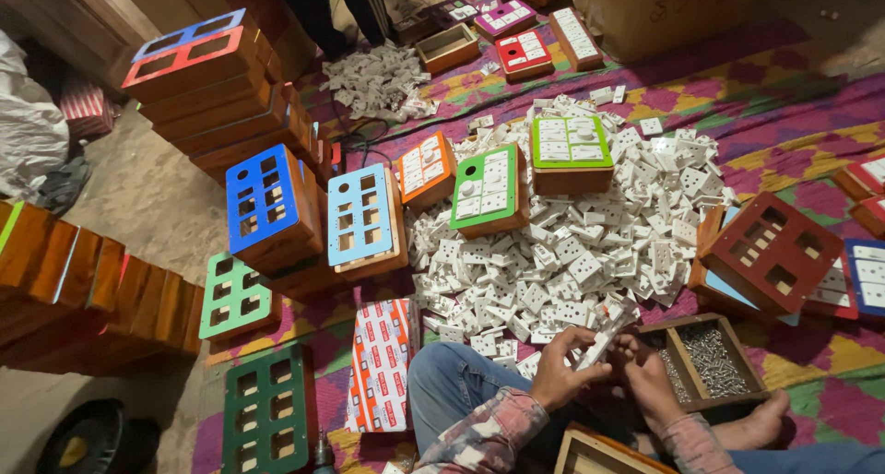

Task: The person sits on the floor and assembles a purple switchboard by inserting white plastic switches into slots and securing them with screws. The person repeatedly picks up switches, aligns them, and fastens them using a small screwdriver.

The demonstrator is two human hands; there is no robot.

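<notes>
Beside the screw tray, both hands grip 1 white switch strip

A flat red-and-white printed packet lies beside the person's knee; brown carton behind

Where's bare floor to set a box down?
Bare mat right of the white switch pile, above the red board. Dusty floor left of the blue board. Crowded: the pile, around both hands.
</notes>
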